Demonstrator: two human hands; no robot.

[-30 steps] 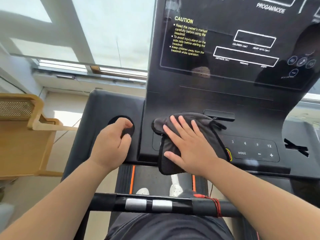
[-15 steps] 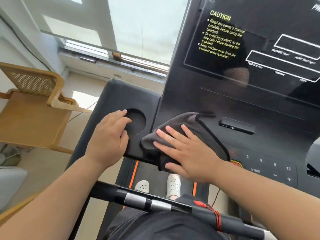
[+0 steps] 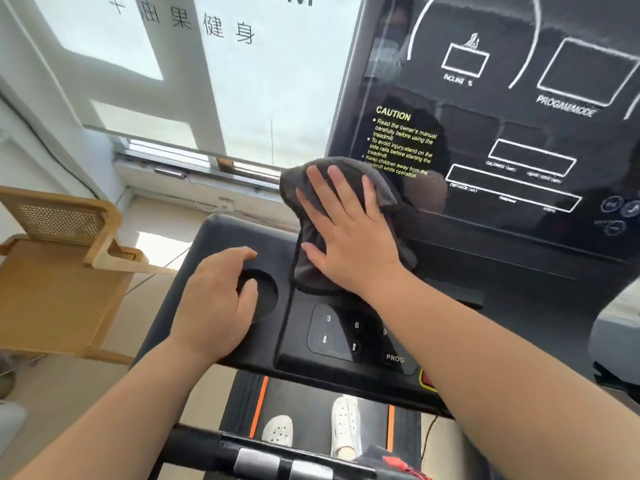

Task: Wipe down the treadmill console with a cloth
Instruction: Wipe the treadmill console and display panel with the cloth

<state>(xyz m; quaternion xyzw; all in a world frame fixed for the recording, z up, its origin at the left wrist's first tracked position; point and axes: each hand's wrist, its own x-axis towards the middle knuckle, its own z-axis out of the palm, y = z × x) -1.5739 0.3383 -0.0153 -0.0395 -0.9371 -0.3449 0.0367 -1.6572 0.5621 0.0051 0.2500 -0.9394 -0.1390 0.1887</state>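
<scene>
The black treadmill console (image 3: 519,244) rises in front of me, with a glossy display panel that carries a yellow caution text. My right hand (image 3: 349,237) lies flat with spread fingers on a dark grey cloth (image 3: 379,185) and presses it against the panel's lower left corner. The cloth hangs down past the panel's bottom edge. My left hand (image 3: 214,306) rests on the console's left tray, its thumb dipping into the round cup holder (image 3: 268,292), and holds nothing.
A keypad (image 3: 332,330) with numbers and arrows lies below the cloth. A black handlebar (image 3: 263,459) crosses near my body, above the belt and my white shoes (image 3: 343,424). A wooden chair (image 3: 59,271) stands left; a window (image 3: 277,81) is behind the console.
My right hand has slid the cloth from the keypad area up onto the lower left of the display panel. The left hand stays at the cup holder. My view has tilted upward.
</scene>
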